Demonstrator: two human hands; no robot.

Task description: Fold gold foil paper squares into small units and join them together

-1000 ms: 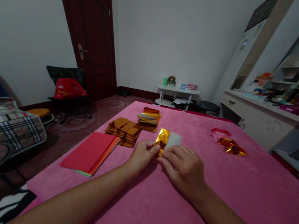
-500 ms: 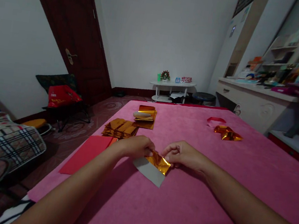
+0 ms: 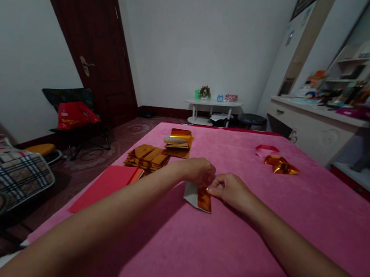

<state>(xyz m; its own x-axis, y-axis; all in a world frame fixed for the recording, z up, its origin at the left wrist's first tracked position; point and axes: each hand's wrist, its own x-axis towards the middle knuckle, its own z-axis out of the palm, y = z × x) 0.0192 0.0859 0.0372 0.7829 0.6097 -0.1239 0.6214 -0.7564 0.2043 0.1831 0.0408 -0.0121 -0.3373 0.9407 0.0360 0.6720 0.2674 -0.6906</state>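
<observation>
A sheet of gold foil paper (image 3: 204,200) with a pale grey back lies partly folded over on the pink cloth. My left hand (image 3: 199,170) is closed on its far edge, fingertips curled and partly hidden. At the sheet's right edge, my right hand (image 3: 228,188) pinches the foil between thumb and fingers. To the left sits a pile of folded gold paper pieces (image 3: 147,157). Behind that pile is a stack of gold foil sheets (image 3: 181,139), with a light band across it. A red folder-like sheet (image 3: 106,188) lies left of my left forearm.
On the pink-covered surface (image 3: 245,251), a crumpled gold foil wrapper (image 3: 281,165) and a red-pink band (image 3: 266,149) lie at the far right. A white side table (image 3: 214,103) stands by the wall, and a cluttered dresser (image 3: 320,122) at the right.
My left hand has moved right and slightly away, closer to my right hand. The foil paper has turned, and its gold strip now runs more toward me, with less grey back showing.
</observation>
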